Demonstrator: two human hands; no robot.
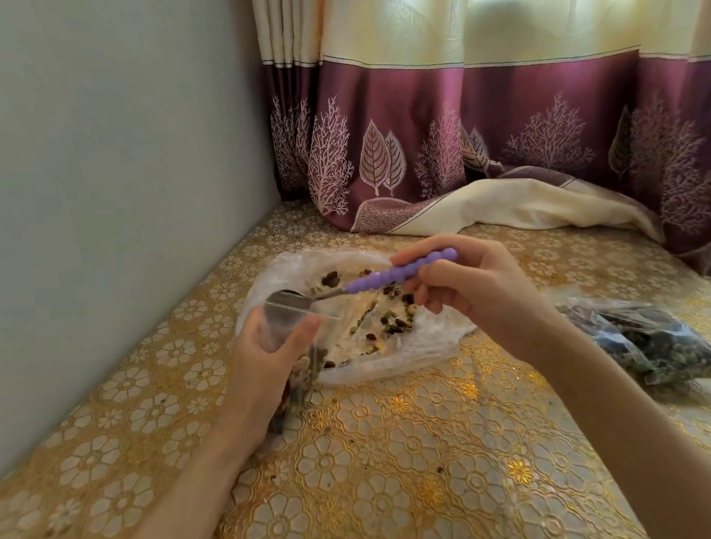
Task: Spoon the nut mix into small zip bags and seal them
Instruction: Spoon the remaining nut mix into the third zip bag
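Observation:
My left hand (266, 357) grips a small clear zip bag (282, 323) upright, its mouth open at the top and some nut mix in its lower part. My right hand (474, 292) pinches the purple beaded handle of a spoon (398, 271). The spoon's metal bowl sits at the bag's mouth. Behind both lies a large crumpled clear plastic bag (419, 346) spread flat, with scattered nut mix (394, 322) of dark and green pieces on it.
A pile of filled small bags (655, 338) lies at the right on the table. The gold floral tablecloth (387, 463) covers the table. A grey wall (95, 187) runs along the left, and a purple and cream curtain (505, 122) hangs at the back, its hem resting on the table.

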